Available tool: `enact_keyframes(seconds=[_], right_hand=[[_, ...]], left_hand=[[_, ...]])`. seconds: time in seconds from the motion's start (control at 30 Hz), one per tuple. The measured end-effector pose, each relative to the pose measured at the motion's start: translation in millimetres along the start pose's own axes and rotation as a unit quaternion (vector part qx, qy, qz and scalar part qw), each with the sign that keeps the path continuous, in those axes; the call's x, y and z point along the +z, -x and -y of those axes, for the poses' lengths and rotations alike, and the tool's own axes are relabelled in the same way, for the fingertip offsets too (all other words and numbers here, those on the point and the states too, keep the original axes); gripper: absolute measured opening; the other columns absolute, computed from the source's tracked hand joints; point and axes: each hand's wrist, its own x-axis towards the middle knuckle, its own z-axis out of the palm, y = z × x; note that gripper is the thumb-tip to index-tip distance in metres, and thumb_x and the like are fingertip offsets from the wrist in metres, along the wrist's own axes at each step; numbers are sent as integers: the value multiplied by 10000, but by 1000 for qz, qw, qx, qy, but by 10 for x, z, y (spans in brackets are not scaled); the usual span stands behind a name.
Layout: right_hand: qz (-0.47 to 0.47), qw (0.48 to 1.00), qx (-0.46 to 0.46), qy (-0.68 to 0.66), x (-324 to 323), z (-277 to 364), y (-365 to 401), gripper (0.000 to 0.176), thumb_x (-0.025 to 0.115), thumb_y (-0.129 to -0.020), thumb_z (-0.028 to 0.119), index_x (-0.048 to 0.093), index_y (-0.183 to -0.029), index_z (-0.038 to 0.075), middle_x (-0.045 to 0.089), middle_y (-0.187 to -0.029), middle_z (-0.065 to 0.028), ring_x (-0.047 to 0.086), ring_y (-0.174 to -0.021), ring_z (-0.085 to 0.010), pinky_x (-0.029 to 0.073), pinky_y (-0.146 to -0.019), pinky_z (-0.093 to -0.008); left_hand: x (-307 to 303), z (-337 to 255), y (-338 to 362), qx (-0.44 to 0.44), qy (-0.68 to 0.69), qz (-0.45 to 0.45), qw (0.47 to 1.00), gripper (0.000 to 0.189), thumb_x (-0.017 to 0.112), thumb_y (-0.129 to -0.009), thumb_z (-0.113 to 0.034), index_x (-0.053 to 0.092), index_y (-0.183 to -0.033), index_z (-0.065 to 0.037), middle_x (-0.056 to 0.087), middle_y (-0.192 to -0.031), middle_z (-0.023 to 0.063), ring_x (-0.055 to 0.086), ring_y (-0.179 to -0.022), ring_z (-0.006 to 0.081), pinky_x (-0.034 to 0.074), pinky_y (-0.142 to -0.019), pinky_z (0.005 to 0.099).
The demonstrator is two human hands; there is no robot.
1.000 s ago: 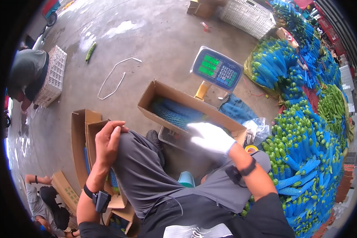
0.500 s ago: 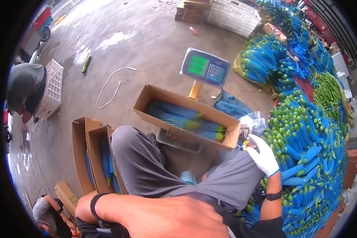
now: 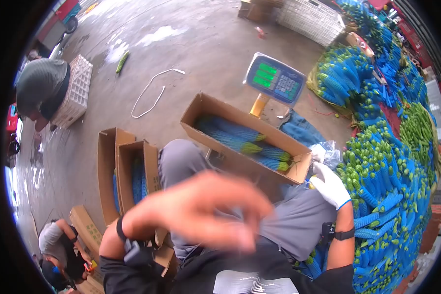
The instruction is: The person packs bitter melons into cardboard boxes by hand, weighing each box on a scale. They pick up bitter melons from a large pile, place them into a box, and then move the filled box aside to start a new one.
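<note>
My left hand (image 3: 215, 210), bare and blurred by motion, is raised above my lap. Its thumb and fingers are apart, with nothing visible between them. In a white glove, my right hand (image 3: 330, 186) is at the right end of an open cardboard box (image 3: 245, 157); its fingers curl beside a small yellow thing (image 3: 309, 184), partly hidden. Long green vegetables in blue mesh sleeves (image 3: 230, 134) lie inside the box. Behind the box stands a scale display (image 3: 274, 79) with lit green digits. A clear plastic bag (image 3: 327, 153) lies beyond my gloved fingers.
Two upright cardboard boxes (image 3: 124, 171) stand left of my knee. A large heap of sleeved vegetables (image 3: 377, 196) fills the right side. Beyond are a white crate (image 3: 311, 22), a white strap (image 3: 154, 93) and one loose green vegetable (image 3: 122, 62). Another person (image 3: 63, 250) bends at lower left.
My left hand has lifted from near my waist to over my lap. My right hand has drawn closer to the box end, covering more of the yellow thing. The view has shifted slightly.
</note>
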Motion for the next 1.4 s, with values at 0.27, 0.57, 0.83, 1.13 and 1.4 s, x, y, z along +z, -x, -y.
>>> enact_keyframes(seconds=[0.27, 0.57, 0.83, 1.13, 1.4], right_hand=[[197, 954, 120, 193, 485, -1033, -973, 657, 614, -968, 517, 677, -1194, -97, 733, -1115, -326, 755, -919, -412, 601, -831, -487], [64, 977, 142, 146, 802, -1463, -1028, 505, 658, -918, 397, 693, -991, -102, 716, -861, -280, 682, -788, -414, 528, -720, -520], [-58, 941, -15, 334, 558, 41, -1700, 480, 512, -1027, 402, 656, -1270, 14, 705, -1200, -290, 672, -1108, -467, 508, -961, -557], [-54, 884, -231, 402, 1310, 1903, -2616, 337, 512, -1023, 360, 686, -1170, 112, 753, -1086, -174, 723, -1003, -387, 564, -878, -518], [107, 870, -439, 198, 2673, 2740, -2266, 243, 560, -1029, 284, 693, -1168, 135, 741, -1093, -149, 714, -1024, -350, 562, -878, -482]], left_hand=[[-1390, 1931, 743, -154, -360, -381, 837, 574, 755, -923, -301, 615, -1449, -119, 703, -1344, 138, 707, -1186, 286, 569, -1019, 410], [-1416, 3006, 737, -221, -563, -293, 740, 172, 682, -844, -138, 709, -1007, -92, 655, -983, 129, 701, -914, 342, 578, -746, 480], [-128, 2918, 1891, -296, -434, -520, 673, 127, 682, -878, -160, 704, -997, -122, 671, -990, 147, 706, -918, 399, 575, -755, 522], [945, 2992, 2718, -404, -405, -564, 595, 165, 669, -906, -170, 718, -1053, -113, 705, -979, 154, 721, -927, 388, 582, -803, 527], [2345, 2971, 3092, -567, -283, -485, 603, 206, 723, -893, -275, 710, -1021, -114, 725, -934, 150, 735, -819, 392, 578, -746, 531]])
